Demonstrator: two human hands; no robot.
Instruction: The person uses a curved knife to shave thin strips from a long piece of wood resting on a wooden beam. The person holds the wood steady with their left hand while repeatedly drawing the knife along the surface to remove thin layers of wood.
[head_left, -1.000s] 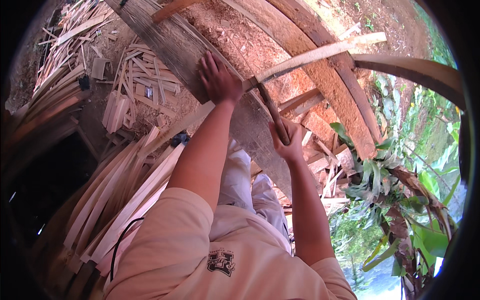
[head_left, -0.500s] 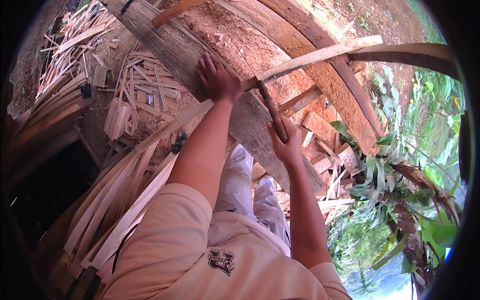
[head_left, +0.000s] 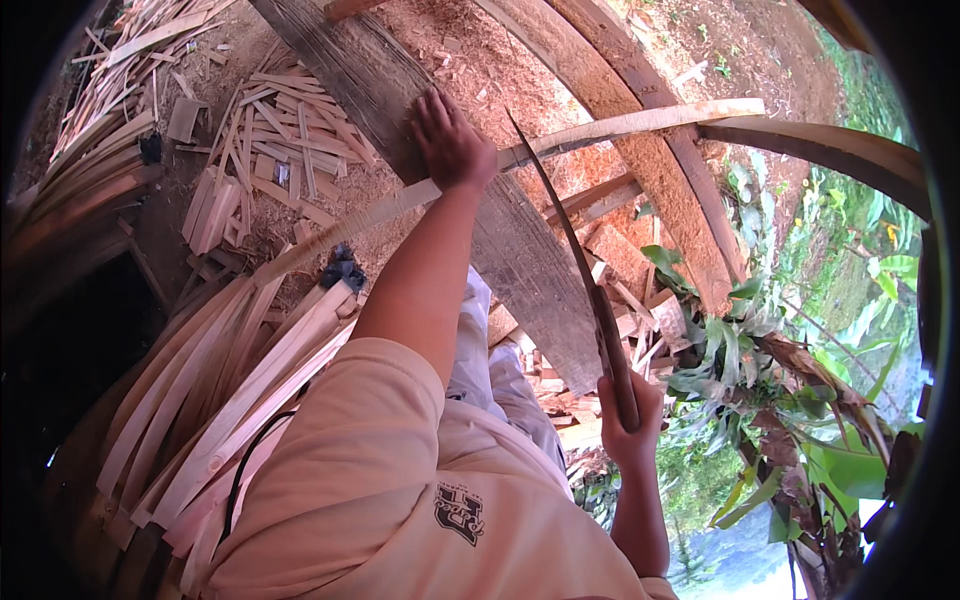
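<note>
A long pale wooden strip [head_left: 395,205] lies across a weathered grey plank [head_left: 520,245]. My left hand [head_left: 455,140] presses down over the strip, its fingers stretched out flat onto the plank. In my right hand [head_left: 632,412] is the wooden handle of a handsaw [head_left: 578,245], fingers wrapped round it. The dark blade is narrow, seen nearly edge-on, and its tip reaches up to the strip just right of my left hand. Whether the blade touches the strip I cannot tell.
Curved thick timbers [head_left: 660,170] covered in sawdust stand beyond the plank. Offcuts [head_left: 290,150] lie heaped at the left, above a bundle of long pale strips [head_left: 240,400]. Green plants [head_left: 735,345] grow at the right.
My right hand has drawn the handsaw back toward me and to the right, so more of its blade shows. My left hand stays on the strip.
</note>
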